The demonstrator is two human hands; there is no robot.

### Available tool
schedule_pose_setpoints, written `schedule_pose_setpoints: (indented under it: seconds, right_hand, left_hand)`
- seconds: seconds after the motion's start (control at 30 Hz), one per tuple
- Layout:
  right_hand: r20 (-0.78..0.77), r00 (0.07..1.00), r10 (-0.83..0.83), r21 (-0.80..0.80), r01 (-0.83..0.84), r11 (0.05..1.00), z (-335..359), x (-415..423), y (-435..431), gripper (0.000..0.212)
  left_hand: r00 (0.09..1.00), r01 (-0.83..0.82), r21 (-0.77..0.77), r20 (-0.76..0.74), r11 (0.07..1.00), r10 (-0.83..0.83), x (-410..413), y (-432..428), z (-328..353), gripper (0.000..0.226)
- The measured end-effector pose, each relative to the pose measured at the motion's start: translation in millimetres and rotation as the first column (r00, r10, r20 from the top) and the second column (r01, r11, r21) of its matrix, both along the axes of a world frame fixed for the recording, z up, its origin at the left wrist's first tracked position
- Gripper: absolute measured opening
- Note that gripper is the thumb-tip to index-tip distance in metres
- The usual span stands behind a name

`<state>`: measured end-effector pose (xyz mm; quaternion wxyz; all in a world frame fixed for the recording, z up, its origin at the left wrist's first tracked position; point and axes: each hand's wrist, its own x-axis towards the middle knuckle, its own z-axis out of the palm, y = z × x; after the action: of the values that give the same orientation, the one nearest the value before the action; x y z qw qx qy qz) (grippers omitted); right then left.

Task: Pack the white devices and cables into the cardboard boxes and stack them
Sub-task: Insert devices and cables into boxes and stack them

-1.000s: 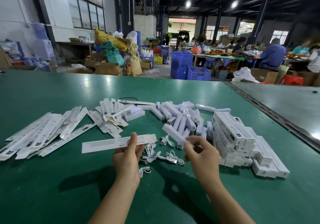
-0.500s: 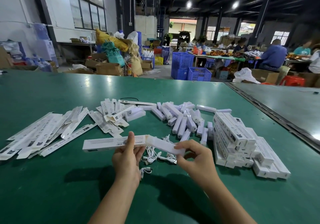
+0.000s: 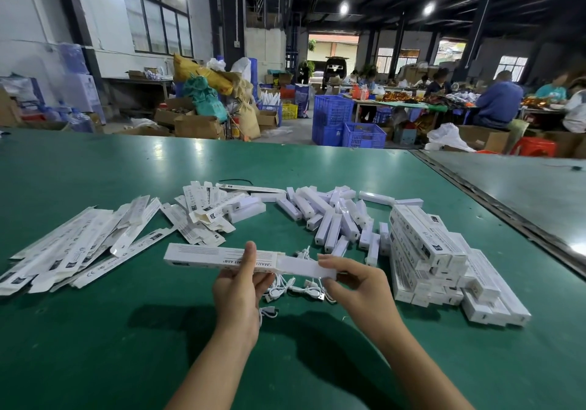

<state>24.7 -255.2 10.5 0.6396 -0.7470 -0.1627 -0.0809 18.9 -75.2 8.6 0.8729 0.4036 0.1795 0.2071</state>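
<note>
Left grip point(image 3: 239, 282) clamps a box point(image 3: 203, 255) over the green surface point(image 3: 95, 346). Right grip point(image 3: 355, 282) pinches a device point(image 3: 304, 267) whose tip meets the box's open right end. Cables point(image 3: 295, 287) lie just under the box, flat cartons point(image 3: 79, 248) left of it, a packed stack point(image 3: 428, 251) right of it.

A: The surface point(image 3: 104, 340)?
B: Green, smooth, with a soft sheen.
A: The box point(image 3: 203, 255)?
B: White printed card, matt. The device point(image 3: 306, 269) looks like smooth white plastic, the cables point(image 3: 309, 290) too.
</note>
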Motion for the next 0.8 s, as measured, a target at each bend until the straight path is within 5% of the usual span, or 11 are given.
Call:
schedule_pose_setpoints:
  seconds: [0.33, 0.57, 0.8]
  right_hand:
    - [-0.131, 0.977, -0.171, 0.158, 0.191, 0.969, -1, 4, 10, 0.034]
    - [-0.199, 0.963, 0.183, 0.275, -0.124, 0.953, 0, -9, 23, 0.039]
    - [-0.273, 0.762, 0.587, 0.463, -0.431, 0.775, 3, -12, 21, 0.072]
  left_hand:
    - [1.0, -0.006, 0.117, 0.026, 0.993, 0.003, -1, -12, -5, 0.02]
    - [0.996, 0.048, 0.186, 0.066, 0.981, -0.061, -5, -24, -8, 0.03]
    - [0.982, 0.158, 0.204, 0.067, 0.966, -0.174, -8, -30, -13, 0.043]
